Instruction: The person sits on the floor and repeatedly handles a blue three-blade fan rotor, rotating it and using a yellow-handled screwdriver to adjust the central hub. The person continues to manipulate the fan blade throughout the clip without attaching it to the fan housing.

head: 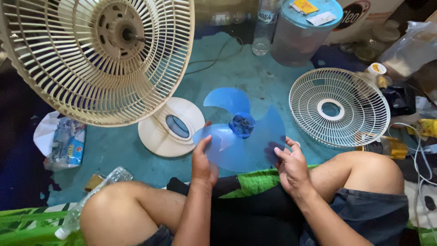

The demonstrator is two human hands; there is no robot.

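Left hand and right hand both grip the blue fan blade by opposite edges, held between them above the lap. Beyond the left hand stands the fan body; the loose front grille lies beyond the right.

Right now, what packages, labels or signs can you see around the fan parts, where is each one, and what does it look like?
Snack packet: far left on the floor, on white wrapping, blue with pictures.
Water bottle label: top centre, pale band on a clear bottle.
Paper slips: on the blue tub lid, one yellow, one white.
Cardboard box: top right, white with a dark oval mark.
Yellow packet: right edge, crumpled.
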